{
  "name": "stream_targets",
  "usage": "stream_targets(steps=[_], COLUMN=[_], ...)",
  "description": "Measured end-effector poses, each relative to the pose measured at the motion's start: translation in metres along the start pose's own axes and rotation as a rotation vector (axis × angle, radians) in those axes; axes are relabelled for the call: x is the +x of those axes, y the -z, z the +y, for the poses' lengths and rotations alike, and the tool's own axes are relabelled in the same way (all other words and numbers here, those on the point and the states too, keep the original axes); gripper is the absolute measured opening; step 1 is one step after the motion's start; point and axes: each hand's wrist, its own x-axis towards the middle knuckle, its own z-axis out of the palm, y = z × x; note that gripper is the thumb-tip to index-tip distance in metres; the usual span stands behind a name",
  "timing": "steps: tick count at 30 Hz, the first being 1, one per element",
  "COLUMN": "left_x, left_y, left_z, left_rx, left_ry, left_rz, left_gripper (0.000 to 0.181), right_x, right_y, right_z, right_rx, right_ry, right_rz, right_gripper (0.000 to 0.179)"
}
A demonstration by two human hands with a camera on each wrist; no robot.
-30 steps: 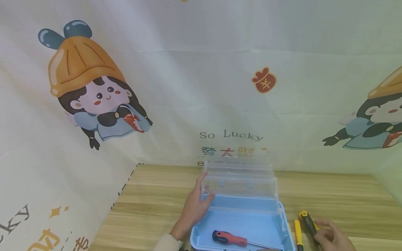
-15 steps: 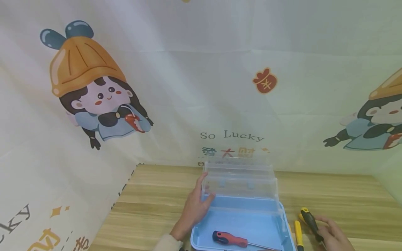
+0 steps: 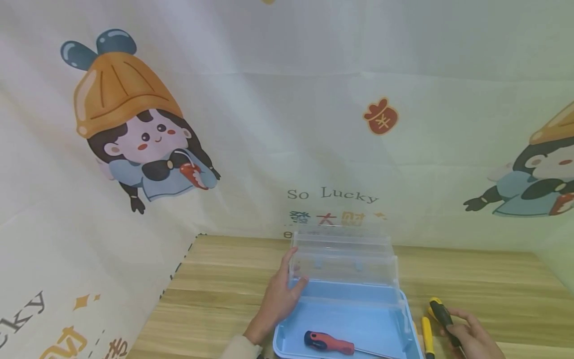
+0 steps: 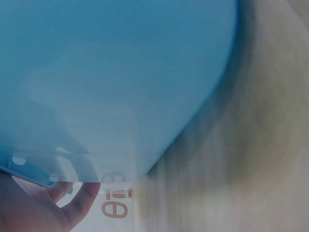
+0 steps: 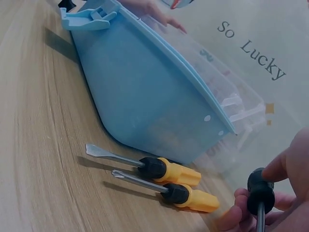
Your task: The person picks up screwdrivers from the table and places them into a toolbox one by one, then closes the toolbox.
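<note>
A blue plastic box (image 3: 350,321) stands on the table with its clear lid (image 3: 345,269) raised at the back. My left hand (image 3: 278,299) holds the lid's left side, thumb in front and fingers behind it. Inside the box lies a red-and-black screwdriver (image 3: 329,343), its shaft pointing right. To the right of the box, my right hand (image 3: 475,339) grips a black-handled screwdriver with a yellow end (image 3: 441,314). In the right wrist view, its black handle (image 5: 260,193) sits between thumb and fingers, shaft toward the camera.
Two yellow-handled screwdrivers, one nearer the box (image 5: 179,173) and one farther out (image 5: 200,199), lie side by side on the wooden table (image 5: 58,145). A light blue latch (image 5: 89,20) juts from the box's front. A printed cloth (image 3: 251,124) hangs behind the table.
My right hand has shifted the black-handled screwdriver slightly right and closed its fingers more around it. The left hand stays on the lid; the view has drifted slightly.
</note>
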Motion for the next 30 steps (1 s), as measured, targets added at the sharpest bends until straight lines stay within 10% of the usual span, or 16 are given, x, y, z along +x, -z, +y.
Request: stream_targets(steps=[16,30], left_x=[0.000,0.000], left_y=[0.001,0.001], left_z=[0.002,0.001], left_rx=[-0.008,-0.008], left_ry=[0.005,-0.001], left_rz=[-0.002,-0.008], left_gripper=[0.068,0.068], right_x=[0.000,-0.001], right_y=[-0.007,-0.011], right_z=[-0.005,-0.006], right_rx=[-0.031,-0.033], right_ry=[0.071,0.291], right_rz=[-0.004,-0.013], right_gripper=[0.048,0.043])
